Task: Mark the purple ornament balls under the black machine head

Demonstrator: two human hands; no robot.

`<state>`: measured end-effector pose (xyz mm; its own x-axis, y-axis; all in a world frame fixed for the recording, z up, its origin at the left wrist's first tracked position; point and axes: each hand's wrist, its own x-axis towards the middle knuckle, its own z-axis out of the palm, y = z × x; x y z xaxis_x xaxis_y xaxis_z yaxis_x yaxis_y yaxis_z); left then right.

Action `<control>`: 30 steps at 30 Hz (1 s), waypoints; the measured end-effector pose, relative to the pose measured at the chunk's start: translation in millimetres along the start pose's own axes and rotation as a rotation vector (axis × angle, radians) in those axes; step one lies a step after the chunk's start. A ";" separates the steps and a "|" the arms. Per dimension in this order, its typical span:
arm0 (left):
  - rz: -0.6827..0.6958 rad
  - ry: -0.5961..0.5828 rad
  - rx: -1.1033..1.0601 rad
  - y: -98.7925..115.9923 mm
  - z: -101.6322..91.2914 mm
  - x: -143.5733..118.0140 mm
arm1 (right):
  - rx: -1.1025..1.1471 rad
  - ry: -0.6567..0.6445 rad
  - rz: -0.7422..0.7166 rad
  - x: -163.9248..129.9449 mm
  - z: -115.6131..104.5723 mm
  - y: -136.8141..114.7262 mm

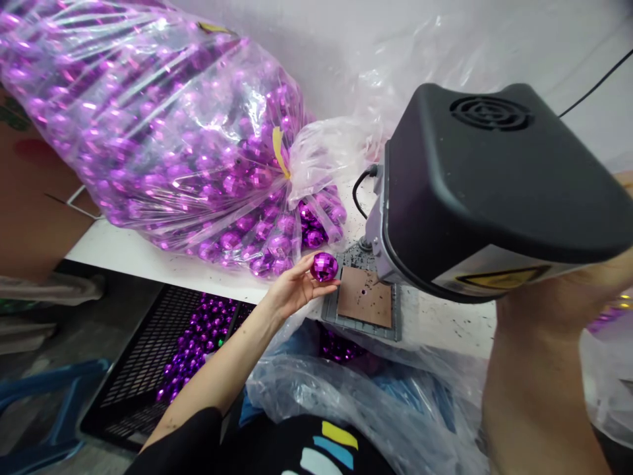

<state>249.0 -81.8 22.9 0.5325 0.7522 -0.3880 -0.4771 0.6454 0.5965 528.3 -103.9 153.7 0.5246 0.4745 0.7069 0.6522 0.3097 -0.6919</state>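
Workpiece position: the faceted purple ball (325, 266) is in the left hand (297, 288), just beside the upper left corner of the brown pad (366, 309) on the grey base (328, 313) of the bench machine (514, 178). Whether the ball touches the base cannot be told from this angle.

Left-hand grip: thumb and fingers grasp the ball from its left and lower sides, leaving its upper face exposed. In all likelihood, a light, even hold suits the glossy facets; a hard pinch could mark them or make the ball slip.

Right-hand grip: the right hand (593, 287) is at the right side of the machine head, largely hidden behind it. Whether it grasps anything cannot be told.

Handling notes: the small hole in the pad appears to be the best visual reference for centring. Round stock can roll, so support from the side is advisable, with fingertips clear of the space beneath the head. Observe the yellow warning label (502, 277). Dark debris lies on the pad and base; brushing it off should give steadier seating. The tied plastic bag (163, 132) of similar balls lies close by, and its loose neck should be held clear.
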 end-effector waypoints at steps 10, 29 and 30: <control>0.053 0.045 0.203 -25.6 17.4 7.6 | -0.019 -0.023 -0.105 -2.6 -0.7 -1.5; 0.952 -0.037 1.443 -90.6 17.6 28.7 | -0.070 -0.031 -0.095 -3.6 -3.6 -10.4; 0.964 -0.040 1.451 -91.4 18.9 28.6 | -0.055 -0.038 -0.106 -3.7 -3.5 -8.9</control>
<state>321.0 -121.8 -29.4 0.4851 0.7452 0.4576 0.3422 -0.6434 0.6848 522.5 -111.3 157.7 0.4306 0.4730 0.7687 0.7322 0.3148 -0.6039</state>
